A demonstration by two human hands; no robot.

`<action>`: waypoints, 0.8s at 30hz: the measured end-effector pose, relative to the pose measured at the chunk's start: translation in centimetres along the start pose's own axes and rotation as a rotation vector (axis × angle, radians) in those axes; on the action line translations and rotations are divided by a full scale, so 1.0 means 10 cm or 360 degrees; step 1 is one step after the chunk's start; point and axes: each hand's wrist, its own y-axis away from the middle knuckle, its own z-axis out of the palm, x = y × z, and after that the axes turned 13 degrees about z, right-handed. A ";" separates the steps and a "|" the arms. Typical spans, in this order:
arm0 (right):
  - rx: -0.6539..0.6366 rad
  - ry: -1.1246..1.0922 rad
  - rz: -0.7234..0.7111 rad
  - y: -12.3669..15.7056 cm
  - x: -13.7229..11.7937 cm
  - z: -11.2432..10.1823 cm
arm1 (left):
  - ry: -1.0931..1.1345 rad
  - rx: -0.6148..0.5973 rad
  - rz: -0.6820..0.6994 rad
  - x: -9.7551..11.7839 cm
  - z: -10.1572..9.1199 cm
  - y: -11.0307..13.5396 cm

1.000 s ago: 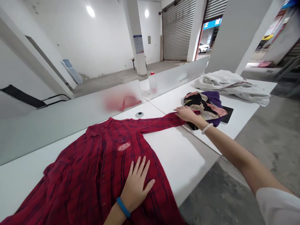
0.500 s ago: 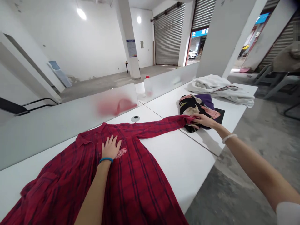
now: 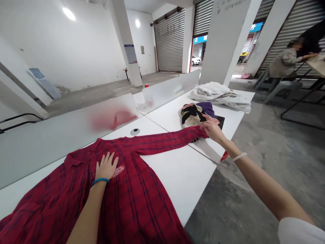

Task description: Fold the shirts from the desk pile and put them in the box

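Observation:
A red plaid shirt (image 3: 142, 189) with dark stripes lies spread over the white table (image 3: 177, 169), collar toward the divider. My left hand (image 3: 106, 166), a blue band at its wrist, rests flat with fingers spread on the shirt's chest beside a pale round patch (image 3: 118, 171). One sleeve (image 3: 165, 140) stretches out to the right. At its cuff end my right hand (image 3: 212, 129), wearing a white bracelet, has its fingers bent and closed on the cloth. Folded dark patterned clothing (image 3: 191, 117) lies just behind that hand, partly covered by the cuff.
A heap of white cloth (image 3: 218, 92) sits at the table's far right. Frosted dividers (image 3: 175, 89) run along the back edge. A small red thing (image 3: 224, 155) shows at the table edge under my right wrist. At far right a person (image 3: 284, 64) sits on a stool.
The view has turned right, so everything sits further left. The sleeve lies straighter and flatter, and my right hand has shifted slightly at its cuff. My left hand stays on the chest.

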 end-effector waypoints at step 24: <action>-0.0813 -0.0479 -0.0885 0.32 -4.33 1.61 | -0.0610 0.0642 0.0142 1.08 -0.01 3.26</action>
